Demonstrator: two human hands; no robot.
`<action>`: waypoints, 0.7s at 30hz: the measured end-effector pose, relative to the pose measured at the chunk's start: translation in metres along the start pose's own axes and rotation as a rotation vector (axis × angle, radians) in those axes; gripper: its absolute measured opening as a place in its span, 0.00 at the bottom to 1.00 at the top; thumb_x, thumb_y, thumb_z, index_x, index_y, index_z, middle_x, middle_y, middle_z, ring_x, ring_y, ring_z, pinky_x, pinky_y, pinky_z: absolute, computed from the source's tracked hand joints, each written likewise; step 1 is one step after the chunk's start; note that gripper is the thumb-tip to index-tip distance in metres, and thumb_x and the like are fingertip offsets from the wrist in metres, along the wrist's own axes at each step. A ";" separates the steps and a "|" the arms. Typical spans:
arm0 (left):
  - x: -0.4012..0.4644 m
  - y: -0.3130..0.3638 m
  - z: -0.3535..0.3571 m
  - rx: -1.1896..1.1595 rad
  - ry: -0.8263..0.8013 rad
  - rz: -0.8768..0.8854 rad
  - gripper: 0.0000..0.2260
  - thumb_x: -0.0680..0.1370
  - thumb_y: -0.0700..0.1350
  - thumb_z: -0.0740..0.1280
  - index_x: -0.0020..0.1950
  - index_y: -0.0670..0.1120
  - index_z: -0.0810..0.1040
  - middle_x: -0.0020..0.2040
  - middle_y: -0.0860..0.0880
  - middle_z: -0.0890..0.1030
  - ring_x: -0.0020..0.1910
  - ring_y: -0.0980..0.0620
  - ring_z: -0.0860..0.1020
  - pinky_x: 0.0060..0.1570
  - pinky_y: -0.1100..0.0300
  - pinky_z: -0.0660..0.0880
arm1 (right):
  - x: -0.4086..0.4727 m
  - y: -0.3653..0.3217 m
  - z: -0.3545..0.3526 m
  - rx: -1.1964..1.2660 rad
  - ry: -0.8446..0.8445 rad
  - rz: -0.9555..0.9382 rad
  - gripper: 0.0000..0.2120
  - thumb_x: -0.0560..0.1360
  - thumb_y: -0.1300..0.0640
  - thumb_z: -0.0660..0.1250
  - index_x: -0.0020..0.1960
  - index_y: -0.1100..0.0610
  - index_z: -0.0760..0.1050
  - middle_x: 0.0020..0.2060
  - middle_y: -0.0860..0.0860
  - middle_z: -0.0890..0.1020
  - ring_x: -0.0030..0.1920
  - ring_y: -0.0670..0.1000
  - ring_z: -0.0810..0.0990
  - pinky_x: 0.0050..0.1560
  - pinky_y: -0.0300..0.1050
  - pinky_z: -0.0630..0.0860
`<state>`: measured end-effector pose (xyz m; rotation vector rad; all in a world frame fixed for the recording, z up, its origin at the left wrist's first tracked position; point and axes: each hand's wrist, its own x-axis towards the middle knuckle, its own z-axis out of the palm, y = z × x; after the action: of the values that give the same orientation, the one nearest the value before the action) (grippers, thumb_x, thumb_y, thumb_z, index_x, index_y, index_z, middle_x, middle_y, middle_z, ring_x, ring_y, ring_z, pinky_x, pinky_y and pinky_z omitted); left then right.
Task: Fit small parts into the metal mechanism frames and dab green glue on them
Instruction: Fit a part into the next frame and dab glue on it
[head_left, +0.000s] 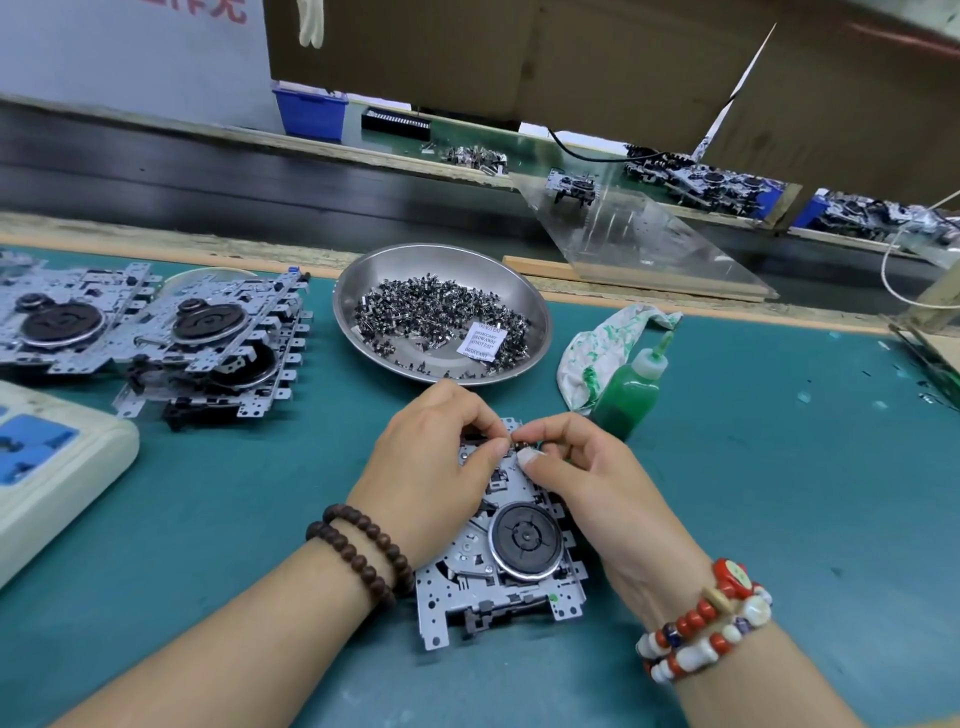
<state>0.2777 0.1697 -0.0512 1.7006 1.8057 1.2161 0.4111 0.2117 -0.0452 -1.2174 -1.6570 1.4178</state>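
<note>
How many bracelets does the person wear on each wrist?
4 in total. Two brown bead bracelets sit on the left wrist, and two red-and-white bead bracelets on the right wrist. More may be hidden under the wrists.

The table mat (218, 519) is a dull teal green. The mechanism frame (498, 587) on it is silver-grey metal, with a black wheel (525, 538) inside a shiny chrome ring. The steel dish (441, 314) is bright silver, and the small parts (415, 306) in it are black with silver points. A white packet (480, 340) with dark print lies among them. The glue bottle (631, 387) is clear and looks vivid green from the glue inside. The rag (597, 353) beside it is white with green stains. The left wrist carries dark brown beads (363, 556); the right wrist carries red and white beads (701, 629). A bin (310, 111) far behind is blue.
</note>
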 end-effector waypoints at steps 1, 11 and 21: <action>0.000 0.000 0.000 0.000 0.000 0.000 0.05 0.75 0.43 0.67 0.40 0.52 0.76 0.42 0.57 0.74 0.44 0.63 0.72 0.48 0.68 0.67 | 0.000 0.000 0.000 0.002 0.000 -0.003 0.10 0.74 0.67 0.65 0.42 0.52 0.77 0.30 0.47 0.67 0.34 0.46 0.67 0.31 0.30 0.66; -0.001 0.000 0.000 0.004 -0.005 0.002 0.06 0.75 0.43 0.67 0.40 0.53 0.75 0.42 0.57 0.73 0.44 0.64 0.72 0.48 0.68 0.66 | 0.000 0.000 0.002 -0.002 0.017 -0.021 0.11 0.74 0.68 0.65 0.41 0.52 0.76 0.28 0.46 0.66 0.28 0.43 0.66 0.28 0.29 0.65; -0.001 -0.001 0.000 0.017 0.009 0.017 0.06 0.74 0.42 0.68 0.40 0.53 0.75 0.41 0.58 0.73 0.44 0.63 0.72 0.47 0.68 0.68 | 0.000 -0.002 0.001 0.008 0.012 -0.009 0.11 0.74 0.67 0.65 0.41 0.52 0.76 0.28 0.47 0.67 0.32 0.46 0.66 0.29 0.31 0.65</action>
<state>0.2775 0.1691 -0.0520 1.7265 1.8155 1.2205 0.4095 0.2111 -0.0438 -1.2106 -1.6451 1.4082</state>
